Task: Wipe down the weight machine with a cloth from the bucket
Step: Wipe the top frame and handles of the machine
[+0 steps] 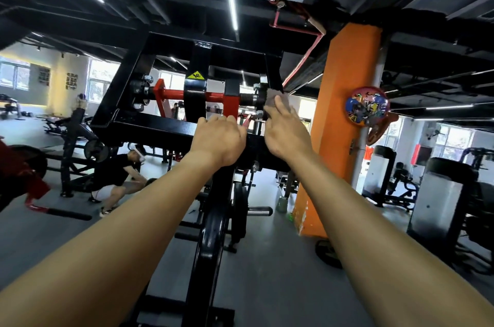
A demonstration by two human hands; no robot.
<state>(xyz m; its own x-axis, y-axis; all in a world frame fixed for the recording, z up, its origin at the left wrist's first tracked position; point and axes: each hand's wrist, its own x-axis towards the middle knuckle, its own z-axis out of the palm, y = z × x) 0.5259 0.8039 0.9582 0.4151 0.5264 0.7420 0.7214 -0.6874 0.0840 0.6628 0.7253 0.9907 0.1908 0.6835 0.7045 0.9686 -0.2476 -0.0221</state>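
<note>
The weight machine [149, 64] is a black steel frame overhead with a red axle across its middle. My left hand [219, 139] grips the frame's lower crossbar, fingers curled over its far edge. My right hand [284, 129] is raised at the right end of the axle. Its straight fingers press a small grey cloth [278, 98] against the black frame beside the bolts. Most of the cloth is hidden under my fingers. No bucket is in sight.
An orange pillar [344, 123] stands close on the right. A person [117, 179] crouches on the floor at the left, among other machines. The machine's black upright [211, 233] and weight plates run down between my arms. More equipment fills the right side.
</note>
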